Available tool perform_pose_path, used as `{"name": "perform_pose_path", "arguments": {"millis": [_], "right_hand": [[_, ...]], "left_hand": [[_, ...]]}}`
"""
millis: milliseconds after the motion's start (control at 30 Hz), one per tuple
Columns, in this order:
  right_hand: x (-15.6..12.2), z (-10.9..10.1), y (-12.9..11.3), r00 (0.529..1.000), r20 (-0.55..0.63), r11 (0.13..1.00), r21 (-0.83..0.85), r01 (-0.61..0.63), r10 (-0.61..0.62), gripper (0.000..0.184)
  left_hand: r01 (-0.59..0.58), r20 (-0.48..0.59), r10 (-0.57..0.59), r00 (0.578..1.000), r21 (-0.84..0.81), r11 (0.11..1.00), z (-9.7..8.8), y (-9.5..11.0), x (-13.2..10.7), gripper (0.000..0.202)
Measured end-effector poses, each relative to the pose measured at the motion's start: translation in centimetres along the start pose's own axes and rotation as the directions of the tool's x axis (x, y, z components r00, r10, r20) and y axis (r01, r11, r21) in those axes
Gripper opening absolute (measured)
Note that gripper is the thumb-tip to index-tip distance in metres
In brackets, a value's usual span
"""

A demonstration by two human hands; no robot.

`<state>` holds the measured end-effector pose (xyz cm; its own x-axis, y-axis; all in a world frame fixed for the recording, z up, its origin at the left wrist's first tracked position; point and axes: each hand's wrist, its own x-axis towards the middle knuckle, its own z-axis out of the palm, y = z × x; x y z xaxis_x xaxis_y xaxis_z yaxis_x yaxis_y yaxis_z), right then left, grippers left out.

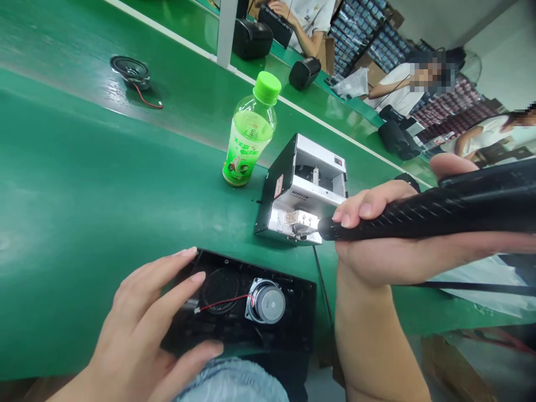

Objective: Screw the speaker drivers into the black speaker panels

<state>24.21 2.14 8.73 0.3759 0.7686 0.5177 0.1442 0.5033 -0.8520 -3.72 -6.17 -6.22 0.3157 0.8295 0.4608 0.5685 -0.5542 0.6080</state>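
Observation:
My right hand is closed around a black electric screwdriver, held nearly level. Its tip points left into the lit front of a silver and black screw feeder; whether it touches a screw is too small to tell. Below lies an open black speaker housing, hollow side up, at the near table edge. A round speaker driver sits in its right part, a red wire running left to a white plug. My left hand spans the housing's left end, fingers at the far rim and thumb at the near side.
A bottle with green cap stands left of the feeder. Another speaker driver with a red wire lies far left on the green table. Beyond a post, people sit at another bench with black speaker boxes. Stacked goods stand behind.

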Motion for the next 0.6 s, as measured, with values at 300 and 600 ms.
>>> {"name": "perform_pose_path", "arguments": {"millis": [300,600], "right_hand": [[0.0,-0.2,1.0,0.999,-0.010,0.999,0.032,0.034,-0.034,0.062],[0.0,0.7,3.2,0.970,-0.140,0.977,0.039,0.208,-0.201,0.085]], "left_hand": [[-0.019,0.012,0.019,1.000,0.011,1.000,0.1,-0.2,0.1,0.077],[-0.020,0.005,0.019,1.000,0.016,1.000,0.0,-0.2,0.1,0.079]]}}
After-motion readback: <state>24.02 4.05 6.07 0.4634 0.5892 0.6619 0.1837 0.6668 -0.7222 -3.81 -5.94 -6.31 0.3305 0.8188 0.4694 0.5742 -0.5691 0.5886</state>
